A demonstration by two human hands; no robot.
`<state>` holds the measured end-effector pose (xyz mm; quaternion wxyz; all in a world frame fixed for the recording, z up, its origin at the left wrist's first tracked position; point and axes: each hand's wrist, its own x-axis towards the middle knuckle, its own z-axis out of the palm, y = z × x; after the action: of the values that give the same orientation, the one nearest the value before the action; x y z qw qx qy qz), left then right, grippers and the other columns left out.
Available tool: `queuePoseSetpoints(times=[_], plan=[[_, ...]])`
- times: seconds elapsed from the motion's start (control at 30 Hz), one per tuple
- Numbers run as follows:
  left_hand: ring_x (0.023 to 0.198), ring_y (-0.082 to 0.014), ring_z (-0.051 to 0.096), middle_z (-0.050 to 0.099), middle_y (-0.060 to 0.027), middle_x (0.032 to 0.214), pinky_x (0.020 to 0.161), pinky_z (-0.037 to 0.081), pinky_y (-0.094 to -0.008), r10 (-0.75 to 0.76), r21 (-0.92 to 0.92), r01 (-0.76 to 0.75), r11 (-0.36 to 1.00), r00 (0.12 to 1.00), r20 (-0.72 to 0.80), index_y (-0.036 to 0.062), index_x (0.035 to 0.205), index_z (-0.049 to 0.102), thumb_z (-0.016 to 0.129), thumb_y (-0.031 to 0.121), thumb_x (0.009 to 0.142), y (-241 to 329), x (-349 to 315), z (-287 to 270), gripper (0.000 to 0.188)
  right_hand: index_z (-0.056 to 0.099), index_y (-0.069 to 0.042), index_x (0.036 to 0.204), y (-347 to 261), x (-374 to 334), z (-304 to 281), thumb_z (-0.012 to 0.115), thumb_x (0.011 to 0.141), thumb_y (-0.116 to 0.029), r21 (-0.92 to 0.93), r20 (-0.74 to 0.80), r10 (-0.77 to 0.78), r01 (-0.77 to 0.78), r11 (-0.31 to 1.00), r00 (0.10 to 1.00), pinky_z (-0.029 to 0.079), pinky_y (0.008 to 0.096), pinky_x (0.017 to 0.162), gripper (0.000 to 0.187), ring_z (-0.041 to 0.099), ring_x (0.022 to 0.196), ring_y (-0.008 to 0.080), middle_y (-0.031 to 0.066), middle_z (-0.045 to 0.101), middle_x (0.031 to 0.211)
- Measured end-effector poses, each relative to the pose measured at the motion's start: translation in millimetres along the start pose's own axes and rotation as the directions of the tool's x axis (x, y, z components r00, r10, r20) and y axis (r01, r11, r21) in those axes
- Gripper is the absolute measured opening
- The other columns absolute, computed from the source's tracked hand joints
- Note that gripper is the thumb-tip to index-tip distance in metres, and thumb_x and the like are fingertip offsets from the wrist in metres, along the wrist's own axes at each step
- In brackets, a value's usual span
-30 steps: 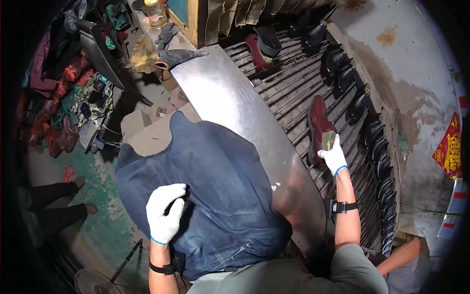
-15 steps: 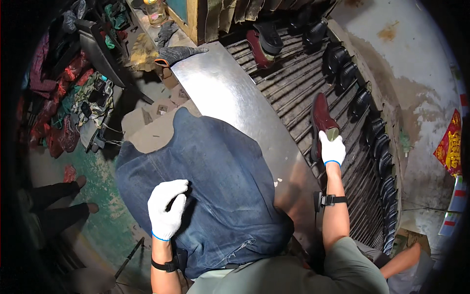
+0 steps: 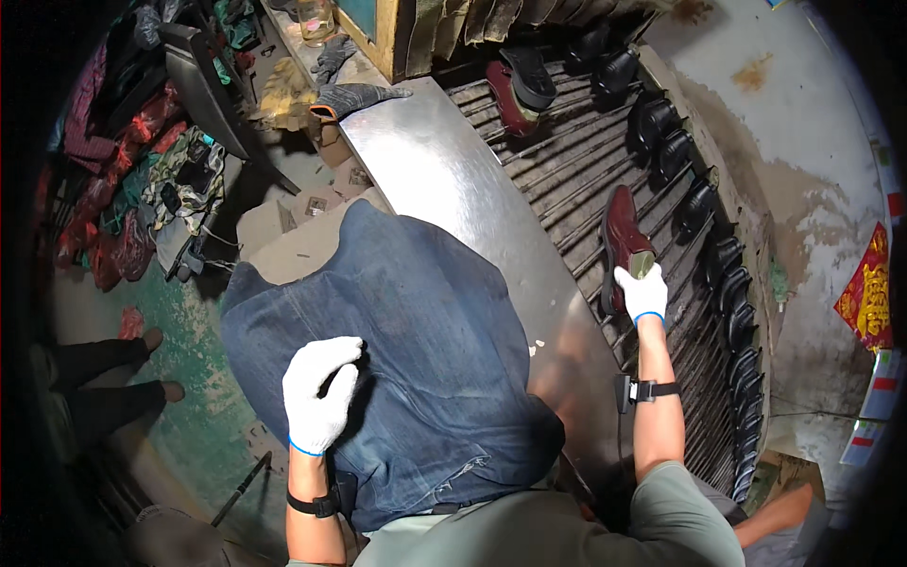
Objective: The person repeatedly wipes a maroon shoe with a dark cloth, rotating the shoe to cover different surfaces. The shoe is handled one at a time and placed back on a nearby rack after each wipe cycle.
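Observation:
A dark red leather shoe [image 3: 623, 227] rests on the slatted metal rack at my right, its toe pointing away from me. My right hand [image 3: 643, 291], in a white knit glove, is closed on the heel end of it; a pale lining shows at the opening. Over the dark blue cloth [image 3: 425, 331] on my lap, my left hand [image 3: 319, 392], gloved alike, hovers with nothing in it. A gap shows between its curved fingers and thumb.
A shiny metal plate [image 3: 453, 180] lies beside the rack [image 3: 576, 180]. Black shoes [image 3: 694, 203] line the rack's far right edge. Another red shoe [image 3: 510, 104] stands at the back with a black sole piece. A grey glove [image 3: 359, 98] lies on the plate's far corner. Someone's legs [image 3: 109, 383] show at left.
The view has shifted slightly. My right hand stays on the red shoe, and my left hand keeps nearly the same pose over the cloth.

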<state>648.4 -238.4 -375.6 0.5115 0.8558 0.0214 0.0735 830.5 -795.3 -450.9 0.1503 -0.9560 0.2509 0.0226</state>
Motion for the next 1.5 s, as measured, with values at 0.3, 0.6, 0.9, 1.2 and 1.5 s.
queuePoseSetpoints(times=[0.3, 0.6, 0.9, 1.2, 1.5], plan=[[0.108, -0.0291, 0.078, 0.085, -0.011, 0.118, 0.098, 0.058, -0.0396, 0.013, 0.015, -0.013, 1.0, 1.0, -0.012, 0.0048, 0.111, 0.083, 0.077, -0.001, 0.091, -2.3, 1.2, 2.1, 0.022, 0.075, 0.003, 0.132, 3.8, 31.3, -23.1, 0.078, 0.095, -0.062, -0.105, 0.171, -0.003, 0.021, 0.994, 0.985, 0.057, 0.0483, 0.108, 0.074, 0.074, 0.124, 0.0443, 0.0275, 0.078, 0.131], [0.109, -0.0295, 0.078, 0.085, -0.0118, 0.119, 0.1, 0.058, -0.04, 0.011, 0.018, -0.011, 1.0, 1.0, -0.006, 0.0038, 0.11, 0.083, 0.076, -0.001, 0.091, -0.3, 2.5, 2.2, 0.021, 0.058, 0.001, 0.148, 31.8, 18.5, -8.6, 0.096, 0.081, -0.036, 0.086, 0.096, -0.143, 0.135, 0.987, 0.985, 0.057, 0.0458, 0.109, 0.085, 0.075, 0.123, 0.0382, 0.0241, 0.077, 0.132], [0.108, -0.0305, 0.078, 0.085, -0.0114, 0.119, 0.098, 0.058, -0.0405, 0.004, 0.013, -0.003, 1.0, 1.0, -0.02, 0.0049, 0.111, 0.083, 0.078, 0.002, 0.091, -2.2, 1.9, 2.4, 0.021, 0.05, 0.003, 0.15, 6.4, 4.2, -15.1, 0.095, 0.079, -0.037, 0.025, 0.1, -0.064, 0.062, 0.998, 0.993, 0.055, 0.0491, 0.113, 0.092, 0.071, 0.131, 0.0474, 0.0325, 0.073, 0.137], [0.109, -0.0308, 0.078, 0.084, -0.0115, 0.119, 0.098, 0.058, -0.0412, 0.018, 0.015, -0.018, 1.0, 1.0, -0.005, 0.0047, 0.111, 0.083, 0.078, 0.001, 0.09, -2.6, 5.0, 0.9, 0.022, 0.061, 0.003, 0.141, -43.9, -0.8, -16.2, 0.088, 0.082, -0.065, -0.217, -0.063, 0.157, -0.167, 0.962, 0.986, 0.057, 0.0523, 0.109, 0.094, 0.072, 0.128, 0.0483, 0.0313, 0.075, 0.135], [0.106, -0.0323, 0.078, 0.085, -0.0118, 0.117, 0.096, 0.059, -0.0422, 0.048, 0.021, -0.047, 0.999, 0.999, -0.019, 0.0052, 0.11, 0.083, 0.079, 0.0, 0.088, -0.5, 9.1, 0.4, 0.023, 0.051, 0.001, 0.162, 63.7, 43.7, -26.7, 0.079, 0.08, 0.005, 0.532, 0.233, 0.05, -0.17, 0.83, 0.971, 0.052, 0.0375, 0.113, 0.088, 0.067, 0.126, 0.0266, 0.0127, 0.068, 0.144]])
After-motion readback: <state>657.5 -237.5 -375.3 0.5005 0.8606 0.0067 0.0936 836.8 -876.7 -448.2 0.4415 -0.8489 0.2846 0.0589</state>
